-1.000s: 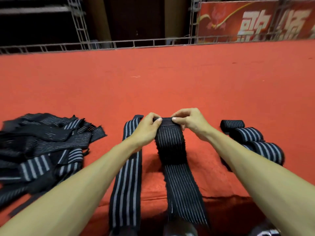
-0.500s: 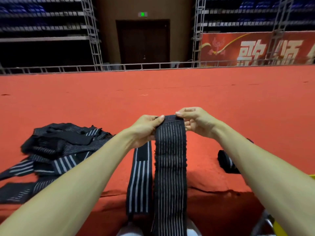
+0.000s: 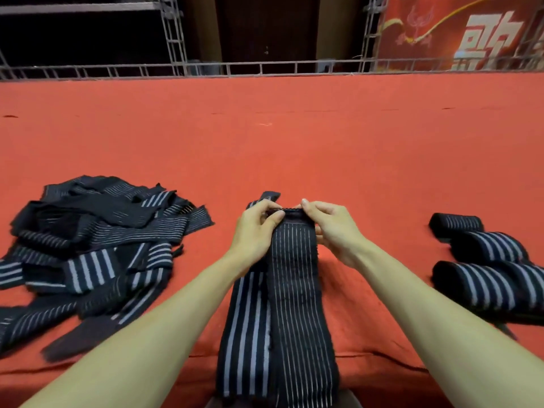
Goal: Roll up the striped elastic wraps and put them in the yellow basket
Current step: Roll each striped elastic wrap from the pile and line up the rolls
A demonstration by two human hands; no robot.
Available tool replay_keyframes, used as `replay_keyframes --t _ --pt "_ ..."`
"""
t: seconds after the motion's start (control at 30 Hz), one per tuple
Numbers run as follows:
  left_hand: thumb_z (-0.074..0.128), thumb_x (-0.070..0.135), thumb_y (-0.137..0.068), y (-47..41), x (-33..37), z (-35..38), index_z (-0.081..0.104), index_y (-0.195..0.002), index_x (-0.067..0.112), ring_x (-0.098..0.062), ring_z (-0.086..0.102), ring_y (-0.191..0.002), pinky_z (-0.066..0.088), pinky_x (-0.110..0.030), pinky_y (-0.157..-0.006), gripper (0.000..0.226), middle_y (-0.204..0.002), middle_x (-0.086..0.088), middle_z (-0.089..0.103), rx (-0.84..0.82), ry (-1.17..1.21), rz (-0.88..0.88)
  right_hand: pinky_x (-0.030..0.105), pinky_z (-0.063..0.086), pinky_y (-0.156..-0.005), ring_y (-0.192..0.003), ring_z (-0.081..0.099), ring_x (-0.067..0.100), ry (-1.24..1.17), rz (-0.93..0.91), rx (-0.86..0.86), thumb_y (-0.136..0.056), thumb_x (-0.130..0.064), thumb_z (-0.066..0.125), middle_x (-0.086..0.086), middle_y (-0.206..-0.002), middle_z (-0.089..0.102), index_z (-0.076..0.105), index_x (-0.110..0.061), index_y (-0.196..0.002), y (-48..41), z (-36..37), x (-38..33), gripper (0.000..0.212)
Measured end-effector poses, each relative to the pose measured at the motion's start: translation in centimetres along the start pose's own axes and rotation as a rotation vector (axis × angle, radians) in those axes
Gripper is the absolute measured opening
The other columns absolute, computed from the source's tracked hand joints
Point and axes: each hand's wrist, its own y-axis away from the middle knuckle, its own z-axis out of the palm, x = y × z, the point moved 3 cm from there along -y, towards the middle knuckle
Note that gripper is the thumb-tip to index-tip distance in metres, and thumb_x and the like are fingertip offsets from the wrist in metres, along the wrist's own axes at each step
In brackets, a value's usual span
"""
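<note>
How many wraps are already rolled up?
3 for certain, all on the red carpet at right: the farthest roll, the middle roll, the nearest roll. A fourth may be cut off by the picture's edge.

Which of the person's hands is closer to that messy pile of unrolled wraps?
Left. The left hand pinches the thin-striped wrap at its far end, on the side facing the pile; the right hand pinches that end on the other side, nearer the rolled wraps.

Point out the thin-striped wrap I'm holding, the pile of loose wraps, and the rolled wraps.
thin-striped wrap (image 3: 295, 284), head view, middle of its flat length.
pile of loose wraps (image 3: 97, 231), head view, centre of the heap.
rolled wraps (image 3: 490, 249), head view, side of the middle roll.
</note>
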Motion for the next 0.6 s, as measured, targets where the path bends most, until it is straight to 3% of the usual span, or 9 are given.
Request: replay_keyframes --t 0.07,0.23,0.4,0.5,0.6 --pt "0.060 0.011 -0.094 -0.7 -2.1 0.5 0.062 -0.079 0.031 -0.006 0.058 -0.075 0.046 -0.027 -0.075 0.025 -0.080 0.008 0.066 0.034 0.028 -0.018 0.021 0.046 -0.054 -0.060 0.058 0.015 -0.049 0.023 0.019 -0.095 -0.027 0.061 0.007 -0.075 0.067 0.071 -0.001 -0.102 -1.3 0.1 1.7 0.030" --pt "0.060 0.006 -0.094 -2.0 -6.0 2.1 0.067 -0.083 0.026 0.002 0.062 -0.075 0.047 -0.015 -0.070 0.023 -0.084 0.007 0.068 0.052 0.210 -0.130 0.037 0.048 -0.078 -0.081 0.066 0.020 -0.088 0.018 0.075 -0.088 -0.021 0.070 0.010 -0.087 0.073 0.075 -0.009 -0.088 -4.5 0.1 5.2 0.013" --pt "0.057 0.016 -0.097 -2.0 -7.4 2.6 0.069 -0.093 0.023 -0.006 0.063 -0.088 0.048 -0.019 -0.076 0.014 -0.095 0.004 0.070 -0.003 0.327 -0.135 0.037 0.054 -0.081 -0.084 0.069 0.019 -0.174 -0.034 0.032 -0.088 -0.012 0.068 0.011 -0.090 0.074 0.075 -0.007 -0.090 -5.2 -0.3 7.2 0.009" --pt "0.051 0.021 -0.100 -1.6 -7.3 2.7 0.068 -0.092 0.017 -0.002 0.063 -0.087 0.047 -0.016 -0.077 0.019 -0.090 0.011 0.070 -0.006 0.333 -0.093 0.038 0.054 -0.081 -0.089 0.069 0.021 -0.137 -0.102 -0.011 -0.088 -0.014 0.068 0.013 -0.096 0.074 0.075 -0.008 -0.092 -5.2 -0.5 7.7 0.010" --pt "0.051 0.020 -0.100 -1.6 -7.5 2.5 0.068 -0.095 0.010 -0.003 0.063 -0.086 0.048 -0.016 -0.076 0.021 -0.091 0.006 0.070 0.008 0.384 -0.117 0.042 0.050 -0.084 -0.090 0.066 0.020 -0.080 -0.136 -0.029 -0.089 -0.012 0.067 0.011 -0.096 0.074 0.075 -0.013 -0.093 -5.5 -0.3 8.1 0.009"
